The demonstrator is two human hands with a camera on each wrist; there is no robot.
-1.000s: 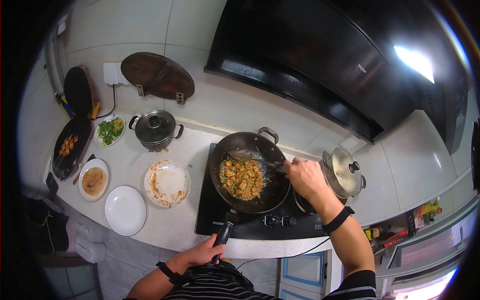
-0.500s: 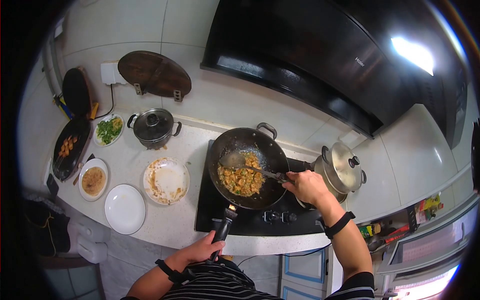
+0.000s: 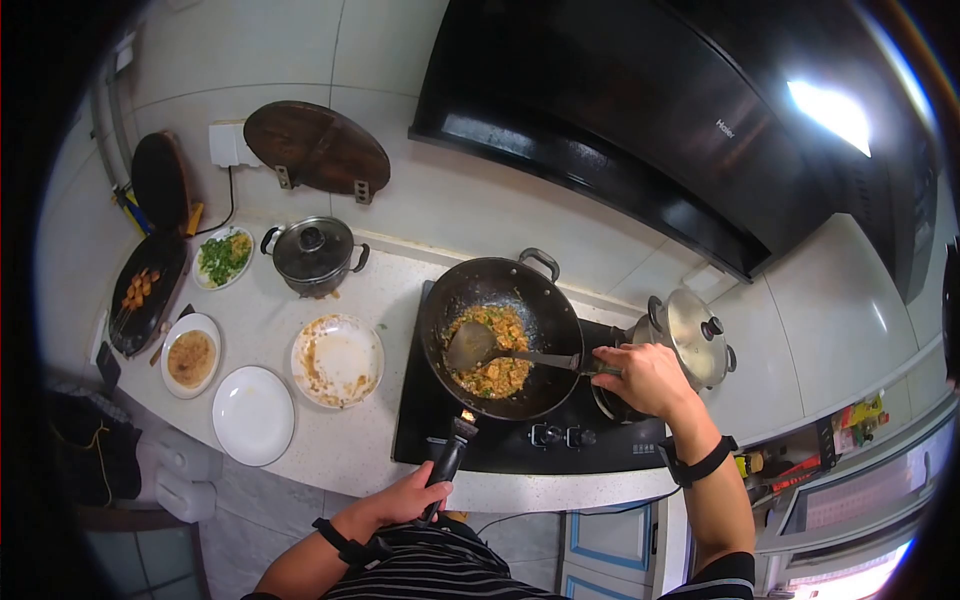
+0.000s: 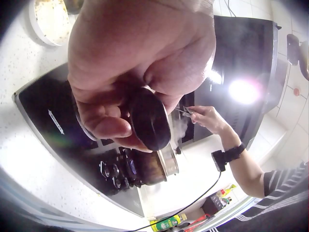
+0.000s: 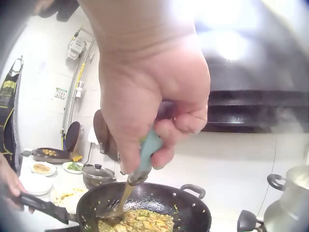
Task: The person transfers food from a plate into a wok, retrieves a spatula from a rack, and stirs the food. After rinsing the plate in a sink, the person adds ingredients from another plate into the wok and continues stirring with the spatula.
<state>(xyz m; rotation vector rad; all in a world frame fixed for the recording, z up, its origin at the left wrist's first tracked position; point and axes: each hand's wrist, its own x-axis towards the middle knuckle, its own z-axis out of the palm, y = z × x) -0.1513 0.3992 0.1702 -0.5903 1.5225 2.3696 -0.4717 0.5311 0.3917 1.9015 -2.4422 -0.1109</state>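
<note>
A dark wok (image 3: pixel 545 320) sits on the black stove, holding browned, diced food with green bits (image 3: pixel 503 375). My left hand (image 3: pixel 408 497) grips the wok's black handle (image 3: pixel 447 462); the left wrist view shows the fingers curled round the handle's end (image 4: pixel 151 118). My right hand (image 3: pixel 645 375) holds a long-handled spatula (image 3: pixel 472 346), whose broad metal head lies over the food in the wok. In the right wrist view, the fingers and thumb wrap the spatula's pale blue-green grip (image 5: pixel 151 147), and the shaft slants down into the wok.
Right of the wok stands a lidded steel pot (image 3: pixel 685 340). To the left are a lidded dark pot (image 3: pixel 313 262), a sauce-smeared plate (image 3: pixel 337 362), a white plate (image 3: pixel 252 418), a plate of greens (image 3: pixel 223 260) and an open electric griddle (image 3: pixel 150 260). A black range hood (image 3: pixel 600 120) hangs above.
The spatula's head has swept across the food in the wok, and its top now faces up. My right hand has shifted right and slightly down. My left hand stays on the wok handle.
</note>
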